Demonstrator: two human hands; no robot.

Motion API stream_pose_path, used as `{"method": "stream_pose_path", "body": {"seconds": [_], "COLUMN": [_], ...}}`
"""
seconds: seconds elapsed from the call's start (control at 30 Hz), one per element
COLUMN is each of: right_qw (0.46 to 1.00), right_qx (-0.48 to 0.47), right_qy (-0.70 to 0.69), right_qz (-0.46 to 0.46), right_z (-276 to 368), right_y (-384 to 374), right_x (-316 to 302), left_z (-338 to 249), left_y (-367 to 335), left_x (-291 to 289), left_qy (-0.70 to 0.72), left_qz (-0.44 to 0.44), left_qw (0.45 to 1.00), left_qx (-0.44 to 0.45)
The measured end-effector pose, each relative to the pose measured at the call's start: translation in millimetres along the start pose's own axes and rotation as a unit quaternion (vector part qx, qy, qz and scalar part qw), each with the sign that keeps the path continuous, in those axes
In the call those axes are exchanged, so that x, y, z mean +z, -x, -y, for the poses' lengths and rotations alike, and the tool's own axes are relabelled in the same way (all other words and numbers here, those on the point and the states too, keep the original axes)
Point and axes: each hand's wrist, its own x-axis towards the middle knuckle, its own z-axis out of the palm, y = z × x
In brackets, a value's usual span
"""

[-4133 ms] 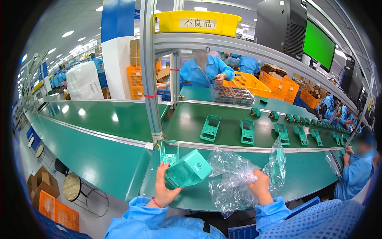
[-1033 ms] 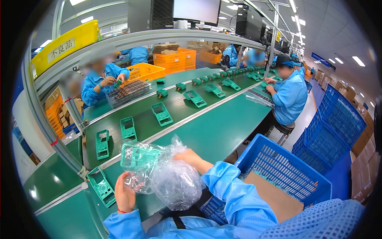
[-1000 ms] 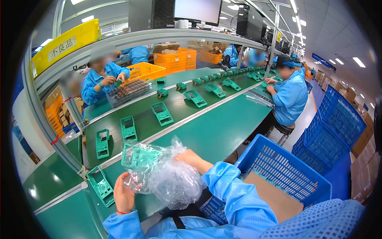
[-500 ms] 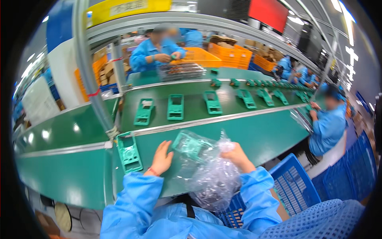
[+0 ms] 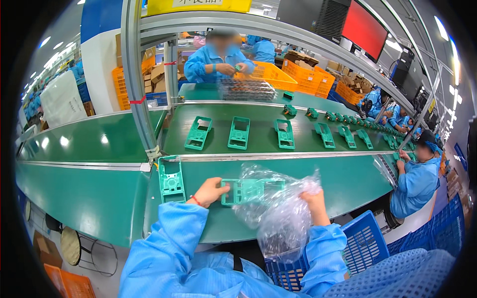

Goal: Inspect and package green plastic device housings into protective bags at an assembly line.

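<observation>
My left hand is closed on the left end of a green plastic housing, a rectangular frame with cut-outs. The housing's right part shows through a clear plastic bag, which lies over it. Gathered bag film is gripped in my right hand, and the crumpled lower part of the bag hangs over the table's near edge. Left of my left hand, a second green housing lies lengthwise on the green worktable. Bag folds partly blur the held housing's far end.
Beyond a metal rail, a green conveyor carries several green housings in a row. A metal post rises at the left. Blue crates stand low at the right. Co-workers sit across the belt and at the right.
My left hand has gone from open beside the housing to gripping its left end. That end is now out of the bag. My right hand has moved right, drawing the film along.
</observation>
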Motion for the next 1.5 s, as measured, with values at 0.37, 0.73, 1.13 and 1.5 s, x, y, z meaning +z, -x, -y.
{"method": "stream_pose_path", "body": {"seconds": [0.37, 0.73, 1.13, 1.5], "right_qw": [0.943, 0.852, 0.852, 0.860], "right_qx": [-0.134, -0.207, -0.202, -0.194], "right_qy": [0.104, 0.476, 0.478, 0.468], "right_qz": [-0.288, -0.068, -0.066, -0.057], "right_z": [8.8, 1.9, -2.3, -3.4], "right_y": [-20.8, 0.0, 2.7, 2.4], "right_x": [-39.6, 28.1, 26.7, 24.3], "left_z": [18.8, 29.1, 10.9, 12.7], "left_y": [87.7, 94.1, 62.2, 35.9], "left_x": [-0.7, -11.1, -37.0, -13.8], "left_qy": [0.093, -0.009, 0.023, -0.375], "left_qz": [-0.167, -0.186, -0.149, 0.002], "left_qw": [0.971, 0.976, 0.988, 0.927], "left_qx": [0.143, 0.114, -0.013, -0.005]}}
